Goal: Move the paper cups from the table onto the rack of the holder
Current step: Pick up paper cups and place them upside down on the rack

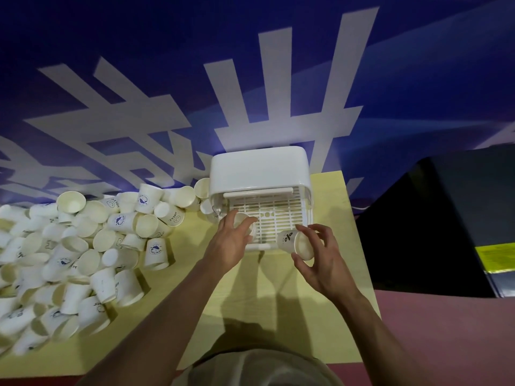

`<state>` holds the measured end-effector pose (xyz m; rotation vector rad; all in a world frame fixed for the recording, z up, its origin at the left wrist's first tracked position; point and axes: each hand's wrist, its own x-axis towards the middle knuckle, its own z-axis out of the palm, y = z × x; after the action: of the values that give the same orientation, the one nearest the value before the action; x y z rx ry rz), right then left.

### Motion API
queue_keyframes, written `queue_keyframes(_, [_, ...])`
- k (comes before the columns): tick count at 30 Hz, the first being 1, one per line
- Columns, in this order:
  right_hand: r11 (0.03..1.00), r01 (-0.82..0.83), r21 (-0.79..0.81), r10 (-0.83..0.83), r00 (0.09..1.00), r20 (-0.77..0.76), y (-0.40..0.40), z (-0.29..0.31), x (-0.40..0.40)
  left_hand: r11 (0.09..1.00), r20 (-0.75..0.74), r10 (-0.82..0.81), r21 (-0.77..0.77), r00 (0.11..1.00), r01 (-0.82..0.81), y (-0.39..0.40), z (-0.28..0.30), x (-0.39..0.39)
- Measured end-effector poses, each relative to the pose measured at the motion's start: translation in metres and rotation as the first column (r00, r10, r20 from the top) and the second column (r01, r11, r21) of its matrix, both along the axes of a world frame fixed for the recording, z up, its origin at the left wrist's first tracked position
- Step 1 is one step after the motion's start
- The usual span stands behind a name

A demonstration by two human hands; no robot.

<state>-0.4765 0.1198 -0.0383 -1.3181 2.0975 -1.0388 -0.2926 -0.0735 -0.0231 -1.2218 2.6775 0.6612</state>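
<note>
A white plastic holder (259,169) stands at the table's far edge, its slatted rack (274,215) pulled out toward me. My left hand (228,240) grips a paper cup (242,220) over the rack's near left corner; the hand hides most of that cup. My right hand (320,260) holds a second paper cup (296,242) tilted on its side, mouth toward me, at the rack's near right corner. A big heap of white paper cups (83,246) lies on the table to the left.
The yellow table (250,296) ends just right of the holder. A blue wall with large white characters (250,79) rises right behind it. A black box (446,218) stands to the right, beyond the table edge. A few cups (202,188) lean against the holder's left side.
</note>
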Motion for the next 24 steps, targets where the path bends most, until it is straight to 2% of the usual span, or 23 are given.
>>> queue_keyframes(4, [1.0,-0.004,0.01,0.004,1.0,-0.003,-0.005,0.006,0.001,1.0,-0.004,0.003,-0.022,1.0,-0.003,0.001,-0.001,-0.004])
queue_keyframes(14, [0.997,-0.065,-0.039,0.064,0.998,-0.025,-0.029,0.028,0.014,0.989,-0.145,-0.002,-0.148,0.989,-0.02,0.015,0.014,0.017])
queue_keyframes(20, [0.98,-0.188,-0.065,0.18,0.976,-0.12,-0.068,0.046,0.033,0.982,-0.223,0.12,-0.117,0.967,-0.149,0.018,0.019,0.053])
queue_keyframes(24, [0.959,-0.272,-0.076,0.251,0.945,-0.211,-0.095,0.056,0.05,0.974,-0.224,0.188,-0.081,0.956,-0.21,0.019,0.019,0.074])
